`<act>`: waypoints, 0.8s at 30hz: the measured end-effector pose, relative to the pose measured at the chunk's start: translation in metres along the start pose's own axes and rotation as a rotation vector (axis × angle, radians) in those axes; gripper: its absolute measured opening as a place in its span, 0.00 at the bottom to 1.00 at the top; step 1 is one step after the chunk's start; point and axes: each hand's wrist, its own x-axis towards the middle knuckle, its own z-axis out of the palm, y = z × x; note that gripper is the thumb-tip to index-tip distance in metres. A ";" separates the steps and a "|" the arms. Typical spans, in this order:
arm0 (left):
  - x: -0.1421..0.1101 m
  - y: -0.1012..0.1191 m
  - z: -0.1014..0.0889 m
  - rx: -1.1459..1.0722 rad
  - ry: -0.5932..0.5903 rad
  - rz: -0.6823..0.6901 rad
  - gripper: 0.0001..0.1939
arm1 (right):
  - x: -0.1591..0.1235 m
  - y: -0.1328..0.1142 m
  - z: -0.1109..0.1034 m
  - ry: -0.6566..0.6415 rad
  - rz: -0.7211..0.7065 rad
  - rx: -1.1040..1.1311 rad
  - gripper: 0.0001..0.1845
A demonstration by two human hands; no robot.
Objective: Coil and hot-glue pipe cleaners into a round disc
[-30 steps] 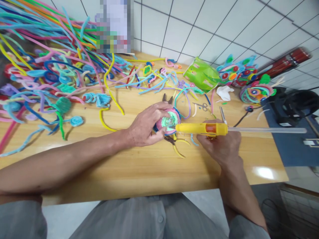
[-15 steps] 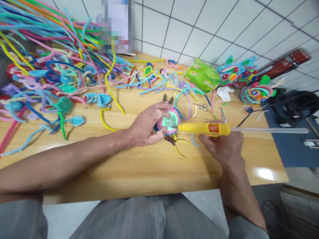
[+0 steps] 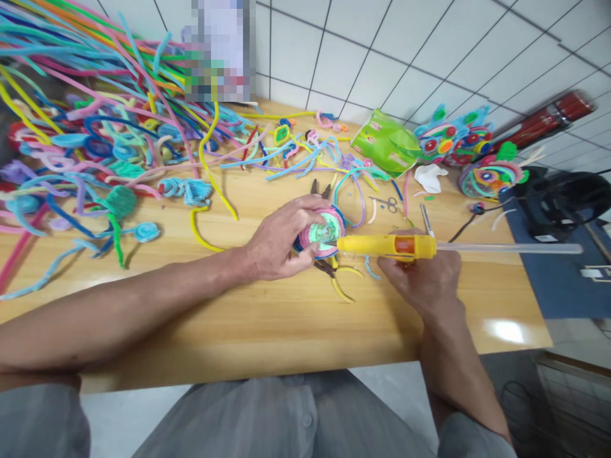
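My left hand (image 3: pixel 291 238) is closed round the rim of a round, bowl-like piece of coiled pipe cleaners (image 3: pixel 338 219), pink and blue outside with pale green inside. In my right hand (image 3: pixel 424 277) is a yellow hot glue gun (image 3: pixel 367 245), held level, with a long clear glue stick (image 3: pixel 510 247) out of its back end. Its nozzle tip reaches into the coiled piece near my left thumb. Pliers with yellow handles (image 3: pixel 344 286) lie partly hidden under the piece, and their dark jaws show beyond it.
Loose pipe cleaners (image 3: pixel 143 140) heap over the table's left and back. Behind my hands lie small scissors (image 3: pixel 384 202) and a green packet (image 3: pixel 384 143). Finished-looking pipe-cleaner masks (image 3: pixel 491 175) stand at the back right, near a red cylinder (image 3: pixel 548 121) and a black object (image 3: pixel 568 197).
The glue gun and my right hand have shifted slightly left, the nozzle a little further over the coiled piece. My left hand keeps its hold.
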 end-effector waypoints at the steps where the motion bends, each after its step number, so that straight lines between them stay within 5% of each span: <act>1: 0.000 0.000 0.000 0.001 -0.004 -0.001 0.23 | 0.001 0.000 0.000 0.002 -0.002 0.009 0.06; 24: -0.001 -0.001 0.000 -0.012 -0.004 -0.029 0.21 | -0.003 0.004 0.001 -0.030 0.091 -0.060 0.10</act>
